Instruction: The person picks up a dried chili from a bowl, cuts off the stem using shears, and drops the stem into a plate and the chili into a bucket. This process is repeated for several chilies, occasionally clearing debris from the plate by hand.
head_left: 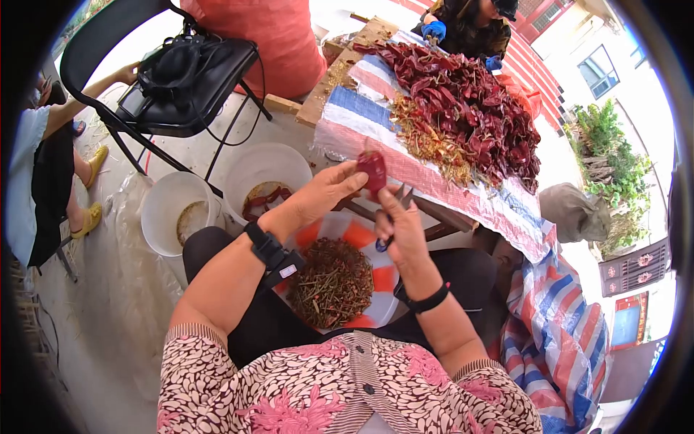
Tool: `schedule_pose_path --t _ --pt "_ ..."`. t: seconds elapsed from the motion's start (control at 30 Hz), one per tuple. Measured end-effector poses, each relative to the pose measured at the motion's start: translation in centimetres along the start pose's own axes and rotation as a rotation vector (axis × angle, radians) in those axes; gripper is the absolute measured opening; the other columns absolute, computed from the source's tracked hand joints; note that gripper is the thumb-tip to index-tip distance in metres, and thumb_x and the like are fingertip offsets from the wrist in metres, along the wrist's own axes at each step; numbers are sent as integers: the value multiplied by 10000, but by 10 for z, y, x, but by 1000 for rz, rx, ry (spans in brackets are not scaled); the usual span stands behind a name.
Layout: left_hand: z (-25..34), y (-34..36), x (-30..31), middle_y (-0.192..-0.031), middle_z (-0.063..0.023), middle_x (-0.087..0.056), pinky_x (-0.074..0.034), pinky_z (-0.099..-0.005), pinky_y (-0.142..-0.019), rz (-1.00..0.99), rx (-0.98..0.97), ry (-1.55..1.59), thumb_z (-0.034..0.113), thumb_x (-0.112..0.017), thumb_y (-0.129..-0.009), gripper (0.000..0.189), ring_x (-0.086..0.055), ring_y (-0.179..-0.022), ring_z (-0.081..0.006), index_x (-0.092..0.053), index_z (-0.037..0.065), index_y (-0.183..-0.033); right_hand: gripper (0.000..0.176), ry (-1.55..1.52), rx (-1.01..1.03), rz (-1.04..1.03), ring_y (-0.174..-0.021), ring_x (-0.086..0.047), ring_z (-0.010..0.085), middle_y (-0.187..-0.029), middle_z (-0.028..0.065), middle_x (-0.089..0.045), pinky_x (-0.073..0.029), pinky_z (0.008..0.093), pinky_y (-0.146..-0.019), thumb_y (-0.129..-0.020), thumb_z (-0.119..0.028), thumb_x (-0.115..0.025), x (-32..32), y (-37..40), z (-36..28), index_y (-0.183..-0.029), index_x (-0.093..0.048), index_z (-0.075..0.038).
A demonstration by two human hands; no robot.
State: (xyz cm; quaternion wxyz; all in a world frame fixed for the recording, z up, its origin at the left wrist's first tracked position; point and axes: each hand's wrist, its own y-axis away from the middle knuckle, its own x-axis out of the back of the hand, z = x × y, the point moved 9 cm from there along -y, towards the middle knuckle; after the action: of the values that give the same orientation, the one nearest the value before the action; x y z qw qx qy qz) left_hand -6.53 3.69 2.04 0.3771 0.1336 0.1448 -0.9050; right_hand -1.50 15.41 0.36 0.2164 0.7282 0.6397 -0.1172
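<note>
In front of me, my left hand is closed on a dark red dried chili pepper, holding it upright by its side. My right hand grips a pair of scissors, whose blades stick up close to the pepper's lower right side. The blue handle shows below the fingers. Beneath both hands, between my knees, a tub lined with orange and white sheeting holds a heap of cut stems. Beyond my hands, a large pile of dried red chilies lies on a striped cloth over a table.
Two white buckets stand to the left: one bucket with some bits inside, another bucket holding a few red peppers. A black folding chair carries a black bag. One person in blue gloves sits across the table; another person's arm reaches in at left.
</note>
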Motion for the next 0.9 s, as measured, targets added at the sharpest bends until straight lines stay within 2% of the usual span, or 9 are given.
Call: schedule_pose_path --t 0.13,0.27,0.33,0.43,0.53,0.63,0.67,0.77,0.9 --pt "-8 1 -13 -1170 -78 -603 -457 -315 -963 -99 8 141 267 -487 -1000 366 -580 -1073 -162 -493 28 -1277 157 175 214 79 -423 -343 32 -628 -48 -491 -286 197 -392 -934 -202 -620 -3 22 2 -1031 -600 -80" --pt "-10 11 -16 -1088 -79 -614 -477 -300 -897 -167 61 4 248 -493 -998 335 -599 -990 -153 -502 27 -1249 173 199 230 103 -545 -450 16 -786 -24 -600 -378 191 -500 -933 -152 -620 18 23 -23 -1066 -610 -40" --pt "-13 16 -21 -1034 -67 -613 -483 -288 -857 -244 128 -19 237 -502 -994 338 -601 -939 -143 -487 27 -1258 212 293 206 -36 -641 -559 72 -863 22 -616 -455 235 -579 -938 -112 -600 -6 20 -38 -1125 -594 -11" --pt "-10 23 -24 -992 -51 -595 -472 -268 -823 -238 159 -69 223 -518 -987 355 -584 -907 -120 -446 44 -1284 176 323 167 -233 -750 -593 88 -907 34 -625 -483 229 -641 -927 -78 -607 -49 25 -45 -1078 -612 12" --pt "-4 29 -21 -1029 -49 -562 -469 -291 -836 -113 136 -197 185 -564 -961 408 -574 -943 -146 -402 63 -1315 146 430 270 -104 -800 -594 97 -934 25 -626 -483 235 -691 -911 -61 -625 -39 20 -43 -1040 -629 6" --pt "23 34 -26 -1081 -64 -532 -464 -324 -843 41 -277 -421 134 -610 -923 460 -559 -974 -173 -390 72 -1322 113 635 514 -37 -829 -583 89 -968 14 -634 -470 235 -748 -897 -55 -645 -30 15 -46 -996 -649 0" --pt "22 34 -26 -1088 -84 -528 -467 -339 -844 44 -317 -481 118 -616 -912 473 -563 -983 -205 -388 74 -1325 104 746 632 -29 -832 -579 84 -974 12 -638 -465 234 -759 -897 -55 -646 -30 18 -49 -986 -654 -2" --pt "24 33 -19 -1102 -140 -522 -477 -379 -833 118 -393 -732 83 -623 -886 494 -572 -990 -301 -389 78 -1321 90 669 616 26 -879 -556 70 -999 4 -629 -448 229 -793 -888 -56 -657 -36 19 -48 -964 -664 -7" --pt "27 35 -11 -1096 -182 -532 -487 -414 -787 285 -305 -1044 77 -601 -880 418 -565 -936 -394 -434 68 -1263 92 356 348 85 -844 -541 69 -953 -10 -614 -441 226 -742 -881 -63 -668 -37 20 -31 -960 -662 -17"
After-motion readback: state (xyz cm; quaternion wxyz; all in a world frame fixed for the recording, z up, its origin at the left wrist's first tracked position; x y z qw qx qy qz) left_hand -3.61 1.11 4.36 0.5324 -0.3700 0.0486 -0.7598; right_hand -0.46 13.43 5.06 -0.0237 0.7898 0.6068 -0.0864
